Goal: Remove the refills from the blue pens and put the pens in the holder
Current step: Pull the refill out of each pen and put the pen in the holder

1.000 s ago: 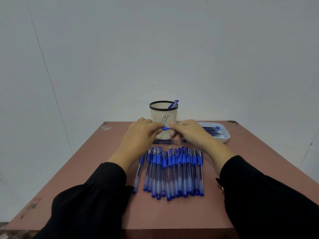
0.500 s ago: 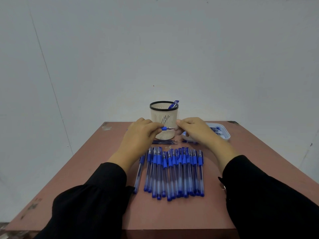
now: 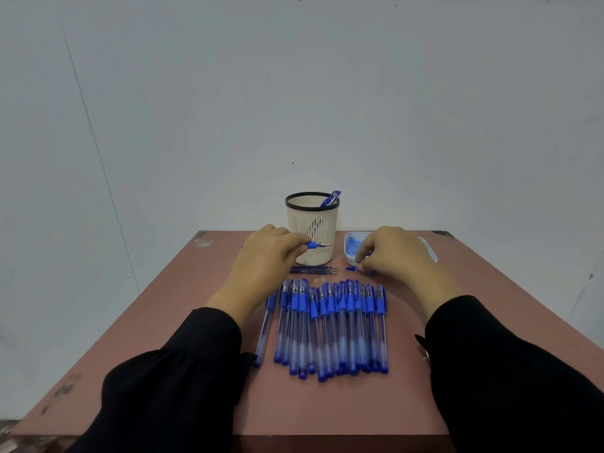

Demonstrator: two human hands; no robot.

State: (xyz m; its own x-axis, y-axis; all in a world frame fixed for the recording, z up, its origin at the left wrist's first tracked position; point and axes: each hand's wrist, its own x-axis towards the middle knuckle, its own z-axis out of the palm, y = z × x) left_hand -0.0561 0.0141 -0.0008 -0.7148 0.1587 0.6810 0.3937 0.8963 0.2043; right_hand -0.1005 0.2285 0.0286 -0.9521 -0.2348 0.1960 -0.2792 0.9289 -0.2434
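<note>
My left hand (image 3: 266, 259) grips a blue pen (image 3: 316, 245) in front of the holder, its metal tip pointing right. My right hand (image 3: 394, 253) is lowered to the table beside the tray, fingertips pinched on a small blue cap (image 3: 352, 269) that touches the tabletop. The cream mesh holder (image 3: 312, 230) with a black rim stands at the back centre, and one blue pen (image 3: 331, 199) leans inside it. Several capped blue pens (image 3: 330, 325) lie in a row between my forearms. A few bare refills (image 3: 313, 270) lie just in front of the holder.
A white tray (image 3: 349, 248) holding blue parts sits to the right of the holder, partly hidden by my right hand. The brown table (image 3: 327, 407) stands against a plain white wall. Tiny clear bits (image 3: 321, 280) lie near the refills.
My hands have parted: the right one moved right and down to the table with the cap. The left hand keeps the pen by the holder, its tip now bare.
</note>
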